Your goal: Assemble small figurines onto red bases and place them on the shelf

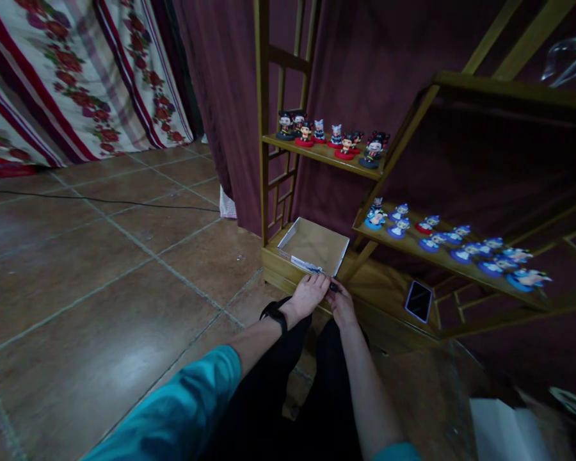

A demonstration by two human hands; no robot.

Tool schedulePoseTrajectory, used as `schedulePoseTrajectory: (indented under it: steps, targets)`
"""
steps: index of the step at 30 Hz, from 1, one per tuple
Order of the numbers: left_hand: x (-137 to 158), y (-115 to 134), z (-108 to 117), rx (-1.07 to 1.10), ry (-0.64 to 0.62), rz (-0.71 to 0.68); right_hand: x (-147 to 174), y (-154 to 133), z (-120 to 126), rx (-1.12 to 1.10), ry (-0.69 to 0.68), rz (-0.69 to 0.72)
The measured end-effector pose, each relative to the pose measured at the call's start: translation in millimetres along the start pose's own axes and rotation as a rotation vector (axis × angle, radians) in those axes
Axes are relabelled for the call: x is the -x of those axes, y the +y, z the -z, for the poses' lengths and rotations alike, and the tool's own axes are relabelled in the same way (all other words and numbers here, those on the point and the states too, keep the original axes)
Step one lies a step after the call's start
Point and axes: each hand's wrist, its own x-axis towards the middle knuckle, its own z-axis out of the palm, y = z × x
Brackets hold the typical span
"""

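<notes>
My left hand (310, 292) and my right hand (342, 306) meet just in front of the near edge of a shallow open box (313, 244). Between their fingertips is a small dark object (334, 287), too small to name. My right fingers pinch it, while the left fingers are curled together against it, partly hiding it. The box has pale walls and a brown inside, and it rests on the bottom ledge of a wooden shelf (281, 259). A dark band circles my left wrist.
Several black-haired and red-based figurines (345, 146) stand on the upper shelf board. Several blue figurines (432, 241) line the middle board. A phone (418, 301) lies at the right of the bottom ledge. A black cable (125, 202) crosses the tiled floor. White paper or card (504, 429) sits lower right.
</notes>
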Motion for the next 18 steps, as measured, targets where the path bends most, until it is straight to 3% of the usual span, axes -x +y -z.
schedulePoseTrajectory:
  steps: [18]
  targets:
    - [-4,0,21,-0.013,-0.005,-0.091,9,-10,-3,-0.028,-0.043,0.055]
